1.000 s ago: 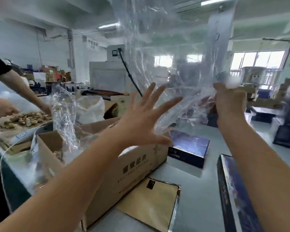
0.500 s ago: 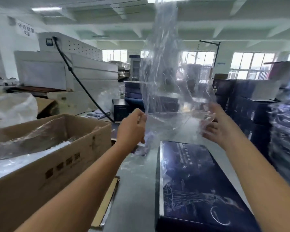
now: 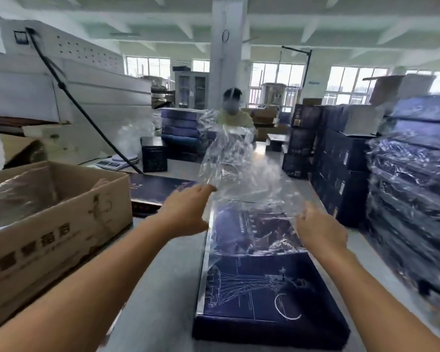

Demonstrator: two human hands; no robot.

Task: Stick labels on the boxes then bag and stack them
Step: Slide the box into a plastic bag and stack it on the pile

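The dark blue flat cardboard box (image 3: 259, 288) lies on the grey counter (image 3: 158, 275), long axis six to twelve o'clock, its far end under the clear plastic bag (image 3: 239, 174). The right grip (image 3: 320, 232) pinches the bag's mouth at two o'clock. The left grip (image 3: 186, 217) meets it at ten, hold unclear.

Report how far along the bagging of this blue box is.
Done: a stack of bagged boxes stands on the right. In hand: left hand and right hand hold the clear bag by its mouth, drawn over the far end of the dark blue box; the near half is bare. Left: pull the bag fully on and stack the box. I can see no label on it.
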